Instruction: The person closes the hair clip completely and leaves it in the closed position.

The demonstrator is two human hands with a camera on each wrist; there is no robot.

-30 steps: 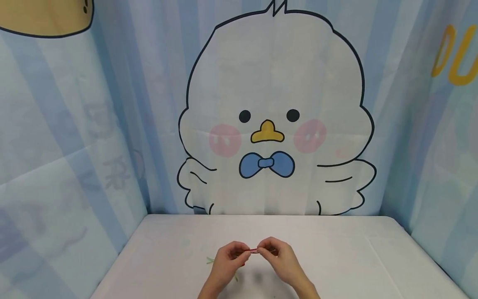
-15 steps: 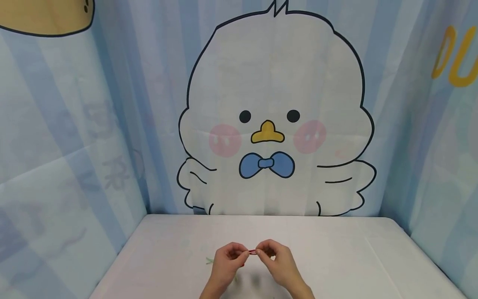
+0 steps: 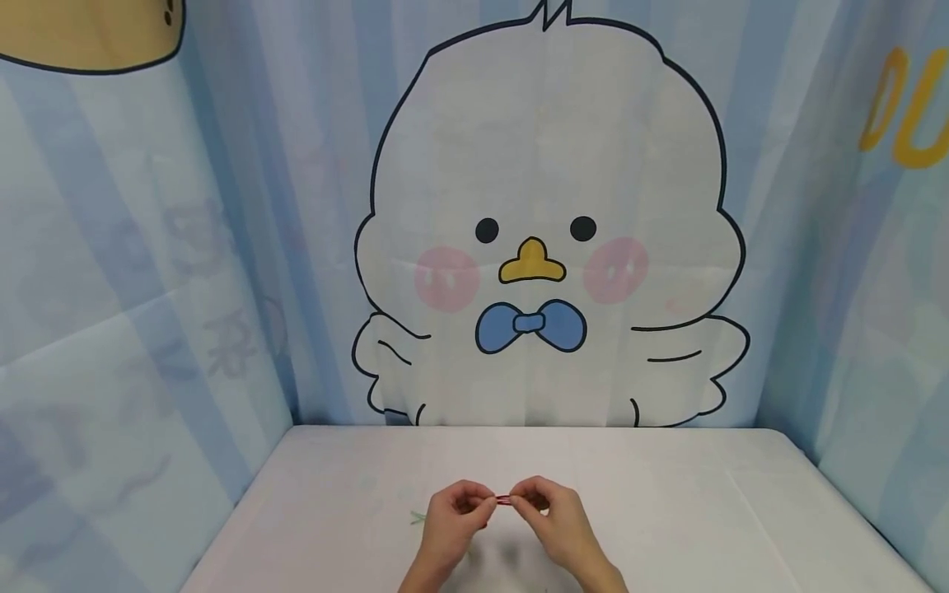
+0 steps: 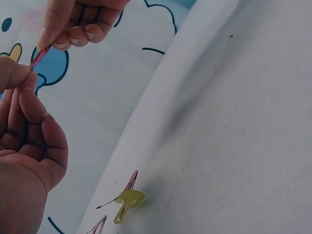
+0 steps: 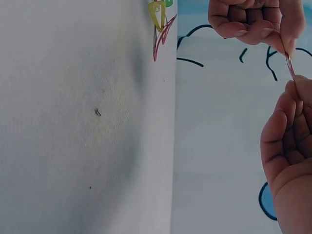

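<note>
Left hand (image 3: pixel 449 525) and right hand (image 3: pixel 554 523) pinch opposite ends of 1 red clip (image 3: pixel 503 500) above the white table (image 3: pixel 682 502). On the table, 1 yellow clip (image 4: pixel 130 196) visually overlaps 1 pink clip (image 4: pixel 131 181); 1 green piece (image 3: pixel 418 517) appears beside the left hand.

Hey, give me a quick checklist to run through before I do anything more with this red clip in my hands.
1. Left hand grip on the red clip: ok, thumb and finger pinch one end.
2. Right hand grip: ok, it pinches the other end.
3. Red clip raised off the table: ok, it is held up between both hands.
4. Clip snapped open or closed: cannot tell, fingertips cover its ends.
5. Yellow clip apart from the loose red clip: not ok, they overlap in the left wrist view.
6. Green clip fully visible: not ok, the right wrist view cuts it off.
</note>
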